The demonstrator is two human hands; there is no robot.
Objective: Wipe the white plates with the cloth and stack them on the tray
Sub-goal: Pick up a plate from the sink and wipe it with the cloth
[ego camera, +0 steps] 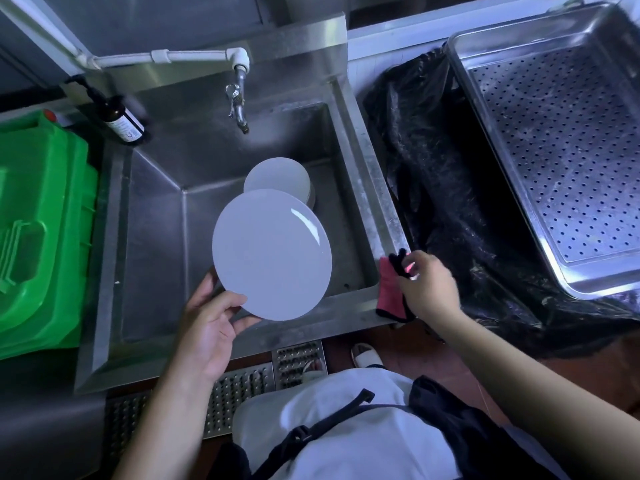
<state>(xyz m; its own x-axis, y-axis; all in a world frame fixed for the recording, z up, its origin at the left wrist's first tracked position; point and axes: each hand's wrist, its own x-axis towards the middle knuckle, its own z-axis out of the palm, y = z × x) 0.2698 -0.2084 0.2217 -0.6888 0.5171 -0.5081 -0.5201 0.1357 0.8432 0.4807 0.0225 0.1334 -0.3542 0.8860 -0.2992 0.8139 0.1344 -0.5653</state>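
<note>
Open sink basin [166, 209] left of the plate stack [277, 180], tap [239, 109] overhanging the back, bin bag [433, 174] between sink and bare tray [554, 150]

A deep stainless steel sink [194, 188] fills the middle, a metal tap [239, 105] hanging over its back wall from a white pipe [166, 57]. A dark pump bottle [121, 119] stands on the rim. Off to one side sits a green plastic bin [41, 220], to the other a black bin liner [443, 188]. Below, a perforated floor grate [239, 386] meets reddish floor tiles [568, 372].
</note>
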